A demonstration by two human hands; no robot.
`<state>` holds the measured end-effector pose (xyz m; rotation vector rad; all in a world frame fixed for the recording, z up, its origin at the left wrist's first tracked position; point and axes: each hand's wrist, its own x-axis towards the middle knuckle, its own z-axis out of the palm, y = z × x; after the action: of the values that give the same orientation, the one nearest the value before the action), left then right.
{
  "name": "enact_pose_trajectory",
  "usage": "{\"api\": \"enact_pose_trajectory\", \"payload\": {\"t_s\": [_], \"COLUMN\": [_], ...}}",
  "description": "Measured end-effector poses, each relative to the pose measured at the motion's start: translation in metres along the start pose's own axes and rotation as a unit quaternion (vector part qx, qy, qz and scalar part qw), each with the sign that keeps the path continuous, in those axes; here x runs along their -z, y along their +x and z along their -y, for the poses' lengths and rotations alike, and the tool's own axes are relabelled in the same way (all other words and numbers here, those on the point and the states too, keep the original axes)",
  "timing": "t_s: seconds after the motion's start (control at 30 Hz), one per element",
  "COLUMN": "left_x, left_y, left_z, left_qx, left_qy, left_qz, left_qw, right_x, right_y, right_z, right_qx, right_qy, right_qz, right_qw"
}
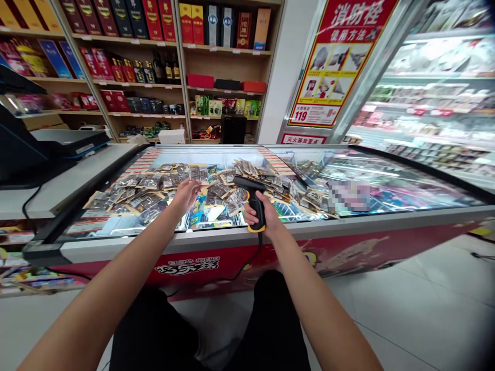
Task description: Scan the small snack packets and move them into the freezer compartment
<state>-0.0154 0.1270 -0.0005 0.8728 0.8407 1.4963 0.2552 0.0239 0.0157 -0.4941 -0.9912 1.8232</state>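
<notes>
Black-clad knees point(276, 314) at six o'clock face a glass-topped chest freezer point(216, 236). Just past its front rim, between twelve and one, the right hand point(271, 214) wraps round the handle of a black-and-yellow barcode scanner point(253, 197), whose cable point(260, 243) trails down toward seven; whether a finger presses the trigger, I cannot tell. Slightly farther, between eleven and twelve, the left hand point(186, 196) looks nearly closed, thumb and fingertips pinching the lower edge of a tan-edged packet point(198, 172). For a clean read, the packet's code should face the scanner's window flat and uncreased, fingertips clear of the print, both wrists steady, the film tipped slightly to shed glare. More packets point(150, 181) heap over the freezer between ten and two. Beyond, gift boxes point(157, 20) line shelves point(228, 64) at eleven, and a fire-hydrant instruction sign point(328, 62) hangs at one
</notes>
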Motion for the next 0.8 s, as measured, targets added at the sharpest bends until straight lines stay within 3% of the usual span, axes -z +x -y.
{"api": "enact_pose_trajectory", "payload": {"t_s": [0.23, 0.8], "left_x": [-0.001, -0.005], "left_y": [-0.007, -0.014], "left_z": [0.006, 0.006], "left_qx": [0.002, -0.016], "left_qy": [0.041, 0.110], "left_qz": [0.078, 0.086], "left_qw": [0.996, 0.990], "right_x": [-0.012, -0.010], "right_y": [0.021, 0.013], "right_z": [-0.009, -0.013], "right_qx": [-0.018, -0.065], "right_qy": [-0.025, -0.057], "right_qz": [0.004, -0.020], "right_qw": [1.000, 0.996]}}
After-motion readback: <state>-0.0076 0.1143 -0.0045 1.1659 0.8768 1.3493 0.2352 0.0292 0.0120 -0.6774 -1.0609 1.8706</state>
